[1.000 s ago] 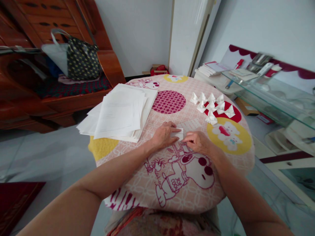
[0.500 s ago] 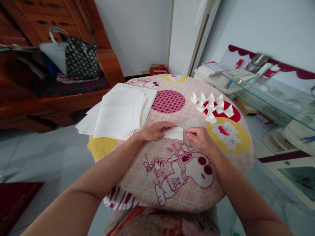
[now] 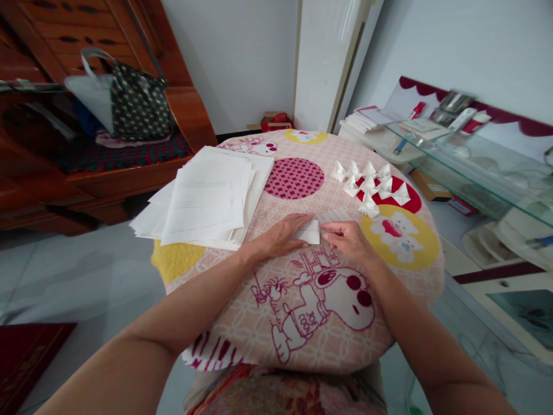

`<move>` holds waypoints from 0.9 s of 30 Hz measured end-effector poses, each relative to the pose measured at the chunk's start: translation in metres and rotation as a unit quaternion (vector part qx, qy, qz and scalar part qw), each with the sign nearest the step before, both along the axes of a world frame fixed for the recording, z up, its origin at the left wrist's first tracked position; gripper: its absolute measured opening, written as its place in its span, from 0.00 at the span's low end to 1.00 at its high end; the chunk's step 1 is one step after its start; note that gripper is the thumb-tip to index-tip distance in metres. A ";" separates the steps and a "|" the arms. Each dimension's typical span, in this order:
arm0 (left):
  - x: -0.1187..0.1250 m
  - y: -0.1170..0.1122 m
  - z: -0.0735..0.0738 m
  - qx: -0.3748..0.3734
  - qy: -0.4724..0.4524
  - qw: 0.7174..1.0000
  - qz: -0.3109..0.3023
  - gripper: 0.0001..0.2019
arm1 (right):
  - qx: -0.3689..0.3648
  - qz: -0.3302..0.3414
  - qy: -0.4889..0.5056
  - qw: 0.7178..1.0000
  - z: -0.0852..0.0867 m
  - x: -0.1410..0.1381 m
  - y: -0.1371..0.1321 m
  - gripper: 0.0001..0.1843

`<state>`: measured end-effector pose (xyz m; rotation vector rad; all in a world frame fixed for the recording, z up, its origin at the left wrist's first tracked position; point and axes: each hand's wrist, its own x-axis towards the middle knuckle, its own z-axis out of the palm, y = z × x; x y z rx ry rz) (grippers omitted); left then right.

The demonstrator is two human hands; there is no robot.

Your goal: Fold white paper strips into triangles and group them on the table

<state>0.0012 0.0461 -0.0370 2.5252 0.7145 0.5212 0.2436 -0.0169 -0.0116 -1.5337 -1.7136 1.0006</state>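
Note:
A small folded white paper strip (image 3: 311,231) lies on the round table with the pink cartoon cloth (image 3: 302,311). My left hand (image 3: 280,235) lies flat over the strip's left part, fingers stretched out and pressing it down. My right hand (image 3: 348,239) pinches the strip's right end between thumb and fingers. Much of the strip is hidden under my left fingers.
A loose stack of white sheets (image 3: 207,199) covers the table's left side. Several folded white paper pieces (image 3: 371,185) sit at the far right. A wooden bench with a dotted bag (image 3: 136,101) stands left, a glass shelf unit (image 3: 484,167) right.
My left hand slid right along the strip and now covers more of it. My right hand moved in and pinched its right end. The view shifted slightly.

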 end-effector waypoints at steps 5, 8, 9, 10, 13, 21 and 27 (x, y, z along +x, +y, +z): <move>0.002 -0.005 0.007 -0.003 -0.020 0.999 0.034 0.42 | -0.002 0.006 0.061 0.998 0.002 0.000 -0.001 0.26; 0.003 -0.007 0.010 0.002 -0.048 0.998 0.046 0.41 | 0.008 0.025 0.078 0.997 0.002 0.000 -0.002 0.25; 0.003 -0.007 0.011 0.004 -0.058 0.997 0.043 0.40 | 0.013 0.029 0.081 0.996 0.002 -0.001 -0.003 0.25; 0.003 -0.008 0.011 0.006 -0.067 0.997 0.040 0.39 | 0.018 0.032 0.083 0.996 0.002 -0.001 -0.003 0.24; 0.003 -0.007 0.013 0.000 -0.082 0.996 0.034 0.33 | 0.027 0.038 0.087 0.995 0.002 0.000 -0.004 0.22; 0.003 -0.009 0.023 -0.045 -0.099 0.992 0.062 0.11 | 0.036 0.049 0.048 0.997 -0.001 -0.003 -0.004 0.23; 0.001 -0.015 0.031 -0.043 -0.120 0.991 0.038 0.08 | 0.124 -0.019 -0.036 0.991 0.003 -0.008 -0.003 0.24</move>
